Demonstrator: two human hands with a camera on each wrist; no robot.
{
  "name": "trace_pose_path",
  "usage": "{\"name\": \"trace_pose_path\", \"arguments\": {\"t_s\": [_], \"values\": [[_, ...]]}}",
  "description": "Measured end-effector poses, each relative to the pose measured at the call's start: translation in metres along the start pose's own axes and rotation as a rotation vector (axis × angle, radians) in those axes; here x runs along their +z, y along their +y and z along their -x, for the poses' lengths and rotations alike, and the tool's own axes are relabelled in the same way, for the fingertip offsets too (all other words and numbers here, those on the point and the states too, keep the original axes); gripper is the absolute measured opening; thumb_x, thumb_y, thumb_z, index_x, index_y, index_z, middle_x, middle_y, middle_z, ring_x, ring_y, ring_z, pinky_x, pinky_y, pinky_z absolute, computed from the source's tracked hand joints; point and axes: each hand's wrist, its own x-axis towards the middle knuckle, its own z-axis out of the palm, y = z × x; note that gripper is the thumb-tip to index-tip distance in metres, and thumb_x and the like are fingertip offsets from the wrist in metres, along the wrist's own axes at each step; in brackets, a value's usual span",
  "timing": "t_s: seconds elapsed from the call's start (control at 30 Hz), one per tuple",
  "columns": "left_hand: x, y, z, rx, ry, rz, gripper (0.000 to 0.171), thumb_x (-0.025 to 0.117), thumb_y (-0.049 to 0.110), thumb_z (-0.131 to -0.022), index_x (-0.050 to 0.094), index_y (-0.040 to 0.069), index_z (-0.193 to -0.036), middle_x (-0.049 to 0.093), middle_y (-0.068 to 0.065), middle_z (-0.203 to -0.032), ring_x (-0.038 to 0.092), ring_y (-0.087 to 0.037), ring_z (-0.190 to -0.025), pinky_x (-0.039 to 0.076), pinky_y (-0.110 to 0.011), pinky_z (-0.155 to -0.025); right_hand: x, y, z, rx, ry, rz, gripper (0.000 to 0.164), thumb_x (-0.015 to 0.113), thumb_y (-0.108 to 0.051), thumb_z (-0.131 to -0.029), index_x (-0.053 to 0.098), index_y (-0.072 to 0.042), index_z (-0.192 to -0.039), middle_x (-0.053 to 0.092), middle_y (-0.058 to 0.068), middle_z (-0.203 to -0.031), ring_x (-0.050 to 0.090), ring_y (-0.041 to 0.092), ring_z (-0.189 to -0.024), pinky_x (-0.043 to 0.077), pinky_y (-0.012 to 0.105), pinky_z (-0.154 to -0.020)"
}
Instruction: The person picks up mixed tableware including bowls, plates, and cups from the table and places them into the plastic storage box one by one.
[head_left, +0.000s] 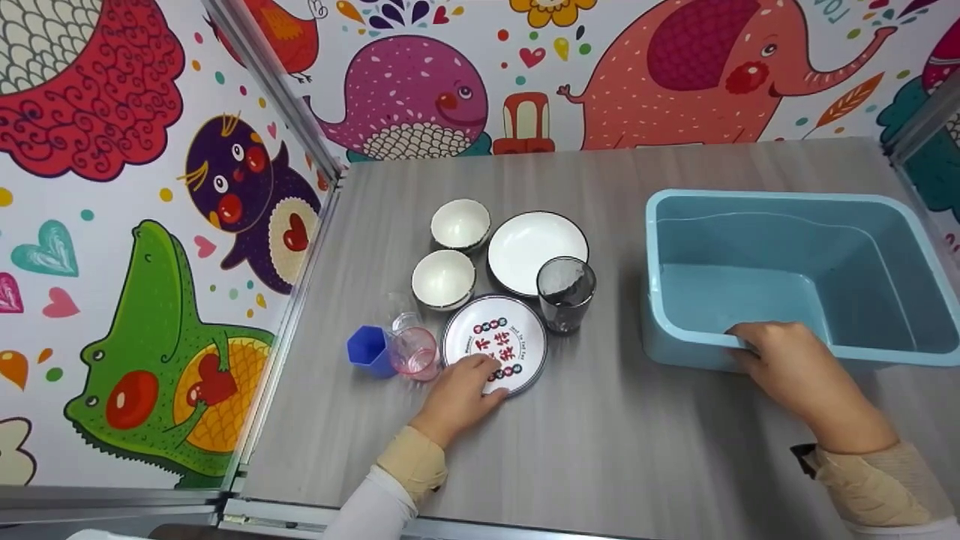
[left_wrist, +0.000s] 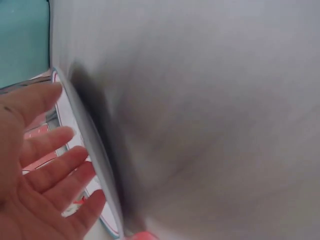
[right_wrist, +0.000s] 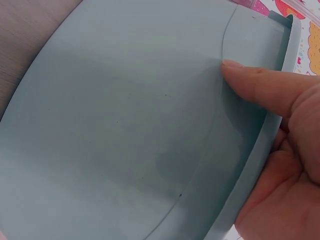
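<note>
A printed plate (head_left: 519, 334) lies on the worktop (head_left: 592, 442), the left hand (head_left: 461, 397) over its near part, fingers loosely extended. The right hand (head_left: 799, 371) grips a blue tub (head_left: 780, 197) by its near rim. Two bowls (head_left: 443, 279) and a white dish (head_left: 529, 247) stand just beyond the plate.

Red Chinese characters (head_left: 503, 340) mark the plate (head_left: 532, 354).

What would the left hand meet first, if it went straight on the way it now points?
Most likely the printed plate, since the left hand reaches over its near edge; whether they touch is unclear.
</note>
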Motion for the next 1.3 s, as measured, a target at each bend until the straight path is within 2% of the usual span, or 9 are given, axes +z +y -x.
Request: {"name": "trace_pose_path", "arguments": {"t_s": [0.17, 0.33, 0.5, 0.67, 0.9, 1.1, 1.3], "values": [[-0.006, 0.001, -0.012, -0.022, -0.025, -0.010, 0.039, 0.074, 0.032, -0.091, 0.069, 0.008, -0.120, 0.070, -0.011, -0.120, 0.066, -0.028, -0.115, 0.052, -0.043, -0.100, -0.001, 0.001, -0.001, 0.003, -0.007, -0.014, 0.016, 0.079, 0.008, -0.076, 0.074, -0.001, -0.088, 0.074, 0.008, -0.079, 0.064, 0.018, -0.066, 0.049, 0.036, -0.055], [-0.013, 0.004, -0.026, -0.056, -0.053, -0.010, 0.043, 0.073, 0.034, -0.092, 0.067, 0.009, -0.126, 0.069, -0.010, -0.122, 0.065, -0.028, -0.116, 0.052, -0.045, -0.098, -0.002, 0.000, -0.002, 0.019, -0.036, -0.033, 0.016, 0.078, 0.007, -0.078, 0.075, 0.001, -0.092, 0.075, 0.013, -0.084, 0.067, 0.024, -0.070, 0.051, 0.039, -0.057], [-0.017, 0.006, -0.037, -0.098, -0.082, 0.025, 0.047, 0.072, 0.036, -0.092, 0.065, 0.010, -0.130, 0.067, -0.012, -0.129, 0.063, -0.030, -0.123, 0.051, -0.047, -0.103, -0.002, 0.000, -0.003, 0.016, -0.033, -0.032, 0.016, 0.078, 0.008, -0.078, 0.075, 0.001, -0.092, 0.075, 0.015, -0.086, 0.069, 0.027, -0.073, 0.053, 0.041, -0.059], [-0.015, 0.005, -0.047, -0.099, -0.070, 0.051, 0.043, 0.071, 0.033, -0.093, 0.065, 0.007, -0.127, 0.067, -0.014, -0.130, 0.063, -0.031, -0.122, 0.051, -0.044, -0.104, -0.003, -0.001, -0.004, 0.026, -0.032, -0.027, 0.017, 0.078, 0.009, -0.077, 0.075, 0.000, -0.091, 0.075, 0.012, -0.083, 0.068, 0.024, -0.071, 0.052, 0.040, -0.059], [-0.012, 0.002, -0.057, -0.092, -0.050, 0.026, 0.046, 0.071, 0.030, -0.093, 0.063, 0.005, -0.131, 0.068, -0.013, -0.124, 0.066, -0.030, -0.115, 0.053, -0.045, -0.098, -0.002, -0.001, -0.004, 0.040, -0.055, -0.029, 0.017, 0.078, 0.008, -0.078, 0.074, 0.002, -0.094, 0.075, 0.016, -0.087, 0.070, 0.029, -0.074, 0.053, 0.042, -0.060], [-0.010, 0.001, -0.065, -0.139, -0.091, 0.036, 0.050, 0.072, 0.029, -0.092, 0.060, 0.002, -0.133, 0.065, -0.017, -0.130, 0.062, -0.033, -0.122, 0.051, -0.048, -0.102, 0.001, -0.002, 0.000, 0.063, -0.080, -0.044, 0.016, 0.078, 0.006, -0.080, 0.075, 0.001, -0.095, 0.075, 0.015, -0.088, 0.070, 0.027, -0.074, 0.054, 0.039, -0.059], [-0.020, 0.001, -0.081, -0.192, -0.131, 0.067, 0.056, 0.072, 0.022, -0.093, 0.054, -0.002, -0.140, 0.058, -0.021, -0.140, 0.055, -0.036, -0.133, 0.043, -0.045, -0.114, -0.002, -0.001, -0.002, 0.064, -0.073, -0.037, 0.013, 0.079, 0.006, -0.079, 0.075, -0.001, -0.090, 0.074, 0.011, -0.082, 0.066, 0.021, -0.070, 0.051, 0.038, -0.058]]}}
